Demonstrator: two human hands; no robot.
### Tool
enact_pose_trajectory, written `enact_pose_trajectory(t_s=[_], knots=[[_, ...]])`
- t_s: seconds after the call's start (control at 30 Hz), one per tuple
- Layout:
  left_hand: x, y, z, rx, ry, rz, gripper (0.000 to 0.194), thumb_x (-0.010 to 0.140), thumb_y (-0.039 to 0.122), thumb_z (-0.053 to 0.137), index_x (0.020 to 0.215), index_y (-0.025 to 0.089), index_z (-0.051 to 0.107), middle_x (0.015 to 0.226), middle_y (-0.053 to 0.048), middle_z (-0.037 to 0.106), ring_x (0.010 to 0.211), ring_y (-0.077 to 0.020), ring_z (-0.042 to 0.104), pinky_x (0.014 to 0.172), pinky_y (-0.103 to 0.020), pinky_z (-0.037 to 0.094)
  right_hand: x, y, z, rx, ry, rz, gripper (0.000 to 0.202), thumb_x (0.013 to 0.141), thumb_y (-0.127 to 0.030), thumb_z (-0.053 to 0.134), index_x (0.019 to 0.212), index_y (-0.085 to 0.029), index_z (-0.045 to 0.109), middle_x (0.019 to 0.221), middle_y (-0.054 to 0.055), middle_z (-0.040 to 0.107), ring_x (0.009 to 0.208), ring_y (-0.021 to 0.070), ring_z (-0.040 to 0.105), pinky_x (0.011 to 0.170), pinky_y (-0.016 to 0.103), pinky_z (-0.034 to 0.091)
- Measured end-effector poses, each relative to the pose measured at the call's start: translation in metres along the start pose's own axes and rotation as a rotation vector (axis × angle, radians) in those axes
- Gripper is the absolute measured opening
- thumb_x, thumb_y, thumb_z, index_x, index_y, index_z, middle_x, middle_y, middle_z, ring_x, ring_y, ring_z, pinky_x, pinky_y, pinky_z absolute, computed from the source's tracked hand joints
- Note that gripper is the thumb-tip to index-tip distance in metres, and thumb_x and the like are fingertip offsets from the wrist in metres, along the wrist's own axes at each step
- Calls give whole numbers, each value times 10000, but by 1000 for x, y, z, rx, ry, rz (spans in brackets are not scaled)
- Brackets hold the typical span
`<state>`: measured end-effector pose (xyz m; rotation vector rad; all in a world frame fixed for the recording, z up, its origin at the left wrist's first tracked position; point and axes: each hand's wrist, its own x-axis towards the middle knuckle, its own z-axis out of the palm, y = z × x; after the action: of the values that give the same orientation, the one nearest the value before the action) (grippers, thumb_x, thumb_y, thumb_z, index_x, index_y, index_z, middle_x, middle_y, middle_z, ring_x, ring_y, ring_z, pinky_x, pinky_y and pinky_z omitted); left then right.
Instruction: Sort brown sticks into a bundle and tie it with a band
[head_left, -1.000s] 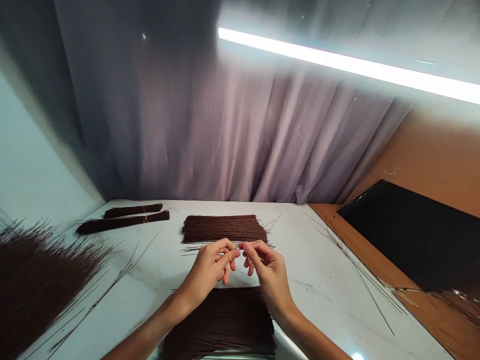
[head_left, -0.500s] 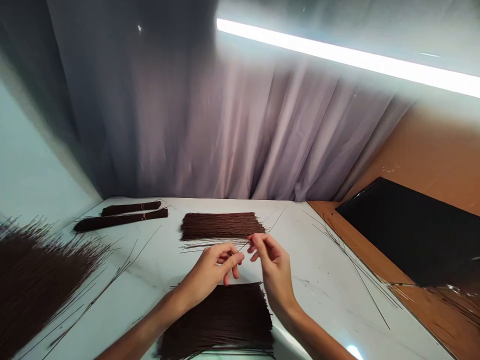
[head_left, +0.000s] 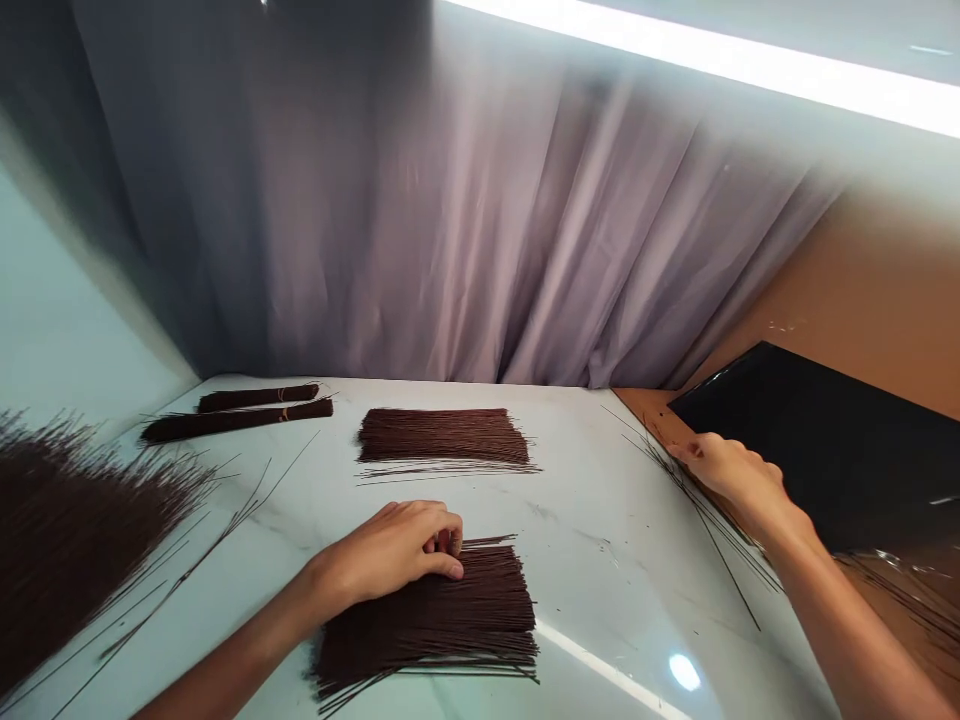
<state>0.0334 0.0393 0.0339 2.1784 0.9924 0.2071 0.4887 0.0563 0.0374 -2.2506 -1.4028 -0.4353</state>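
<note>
My left hand [head_left: 416,545] rests over the back edge of the near pile of thin dark brown sticks [head_left: 480,610], which look like incense sticks. Its fingers curl down toward the thumb; whatever is between them is hidden. Far to the right, my right hand [head_left: 742,485] reaches over a few loose sticks [head_left: 697,500] scattered along the table edge. Its fingertips are blurred, and I cannot make out a stick in them. Behind the near pile lies a second flat pile of sticks [head_left: 442,436], with several strays along its front.
A large mass of brown sticks [head_left: 67,550] fills the left side, loose sticks [head_left: 202,570] beside it. Two tied bundles [head_left: 247,420] lie at the back left. A black panel [head_left: 840,450] rests on a brown board at right. A grey curtain [head_left: 450,220] hangs behind the white table.
Both hands were together above the near pile, a thin stick between them. My right hand has swung right to the scattered sticks; my left has dropped onto the pile. The view has tilted down slightly.
</note>
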Motion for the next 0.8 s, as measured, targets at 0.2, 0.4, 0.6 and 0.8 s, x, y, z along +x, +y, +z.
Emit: enact_pose_trajectory(t_s=[0.2, 0.4, 0.6, 0.8], knots=[[-1, 6, 0, 101, 43, 24, 163, 923, 260, 592, 788, 239, 682, 831, 14, 692, 754, -187, 610, 674, -279, 355, -22, -41, 18, -10, -42, -193, 246, 956, -367, 569, 942, -143, 670, 1016, 223, 649, 970, 366, 615, 696, 408, 446], [-3, 5, -3, 139, 76, 46, 237, 955, 259, 511, 760, 228, 641, 762, 14, 654, 671, -171, 559, 647, -287, 327, -83, -134, 45, 314, -203, -665, 166, 1013, -317, 513, 1037, -225, 649, 999, 73, 670, 911, 216, 621, 784, 323, 493], [-4, 4, -8, 82, 82, 28, 255, 995, 310, 464, 777, 235, 574, 763, 25, 612, 682, -168, 523, 659, -293, 332, -111, -185, 73, 355, -228, -868, 79, 1000, -239, 572, 974, -222, 644, 976, 64, 659, 928, 244, 561, 816, 356, 462], [-3, 3, -15, -103, 27, -6, 266, 1048, 410, 356, 875, 250, 479, 815, 28, 553, 720, -167, 468, 680, -289, 342, -106, -185, 83, 324, -202, -860, 181, 1005, -110, 451, 924, -196, 589, 949, 102, 621, 899, 268, 537, 797, 381, 429]])
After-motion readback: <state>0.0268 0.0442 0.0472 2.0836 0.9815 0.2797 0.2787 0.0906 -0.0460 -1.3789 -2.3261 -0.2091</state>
